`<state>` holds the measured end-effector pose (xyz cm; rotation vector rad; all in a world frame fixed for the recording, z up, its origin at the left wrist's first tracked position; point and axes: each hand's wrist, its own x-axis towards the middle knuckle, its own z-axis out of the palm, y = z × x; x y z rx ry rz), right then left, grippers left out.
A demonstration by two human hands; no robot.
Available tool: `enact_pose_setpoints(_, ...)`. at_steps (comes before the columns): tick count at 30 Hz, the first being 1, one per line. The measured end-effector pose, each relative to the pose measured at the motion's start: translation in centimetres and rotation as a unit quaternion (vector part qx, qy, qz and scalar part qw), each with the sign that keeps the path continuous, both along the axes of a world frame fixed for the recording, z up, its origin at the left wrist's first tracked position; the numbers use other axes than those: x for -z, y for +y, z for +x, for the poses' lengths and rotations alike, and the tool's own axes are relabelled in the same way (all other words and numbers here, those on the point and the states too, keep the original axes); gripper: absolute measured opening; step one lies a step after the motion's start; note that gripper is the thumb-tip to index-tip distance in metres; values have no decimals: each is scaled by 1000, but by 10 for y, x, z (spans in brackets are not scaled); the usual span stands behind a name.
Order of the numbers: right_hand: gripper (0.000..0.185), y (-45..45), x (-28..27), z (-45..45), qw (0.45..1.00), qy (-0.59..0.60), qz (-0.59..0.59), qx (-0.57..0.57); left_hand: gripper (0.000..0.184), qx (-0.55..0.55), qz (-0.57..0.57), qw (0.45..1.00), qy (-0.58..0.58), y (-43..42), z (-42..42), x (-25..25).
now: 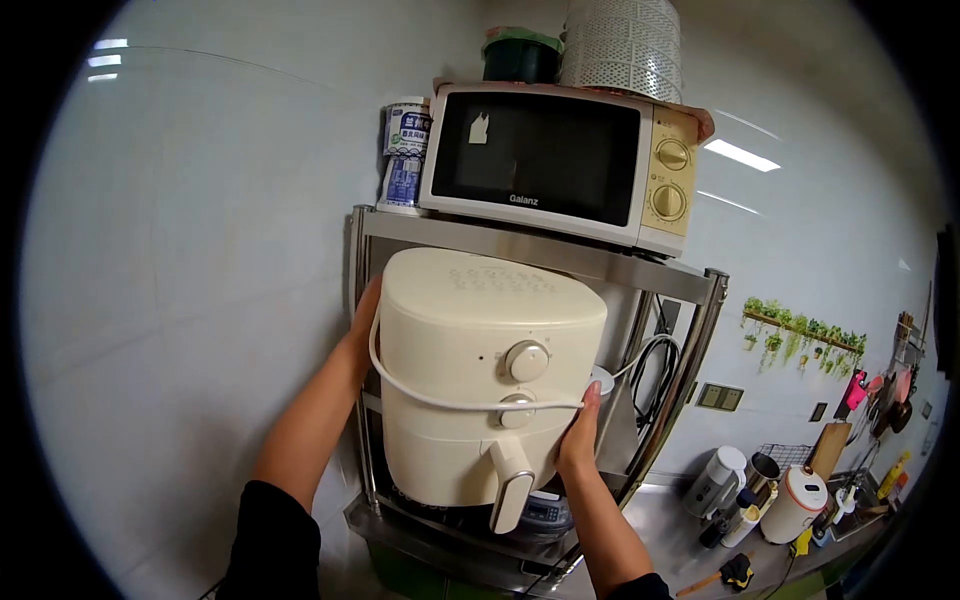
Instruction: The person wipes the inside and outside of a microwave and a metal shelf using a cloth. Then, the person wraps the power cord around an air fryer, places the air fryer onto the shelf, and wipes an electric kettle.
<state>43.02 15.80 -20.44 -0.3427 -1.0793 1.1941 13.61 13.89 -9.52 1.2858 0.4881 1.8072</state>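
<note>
A cream air fryer point(440, 365) with two dials and a front handle is held up between my hands, before a metal shelf rack point(540, 248). Its white cord point(450, 405) runs across the front, over the lower dial. My left hand point(368, 312) presses on the fryer's left side, its fingers mostly hidden behind the body. On the other side, my right hand point(578, 432) grips the lower right, thumb up beside the cord. Behind the fryer's base, part of a dark appliance with a control panel point(545, 512) shows on the lower shelf.
A Galanz microwave point(540, 160) stands on the top shelf, with blue-and-white packages point(404, 155) at its left. White perforated baskets point(622, 48) and a dark green pot point(521, 58) sit above it. At right, the counter holds a kettle point(716, 480) and a rice cooker point(795, 505).
</note>
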Motion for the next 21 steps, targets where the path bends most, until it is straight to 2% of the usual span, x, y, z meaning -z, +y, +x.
enact_pose_setpoints(2, 65, -1, -4, -2, 1000, 1, -20, 6, 34, -8, -1, 1000, 17, 7, -1, -2)
enact_pose_setpoints(4, 64, 2, -6, -4, 1000, 5, -18, -8, 33, -39, -66, 997, -28, 18, -4, -3)
enact_pose_setpoints(7, 63, 11, -5, -11, 1000, 21, 17, 14, 42, -20, -66, 996, -53, 20, 9, -9)
enact_pose_setpoints(11, 62, 15, -9, -17, 999, 1, 26, 20, 43, 0, -73, 996, -45, 34, 4, -11)
enact_pose_setpoints(13, 61, 15, -12, -22, 998, -20, 27, 58, 44, 9, -72, 997, -42, 45, 0, -12)
enact_pose_setpoints(20, 57, 31, -4, -39, 996, -14, 63, 69, 47, 25, -68, 997, -34, 65, -12, -14)
enact_pose_setpoints(21, 57, 29, -4, -40, 990, -56, 76, 103, 47, 27, -68, 997, -32, 66, -14, -13)
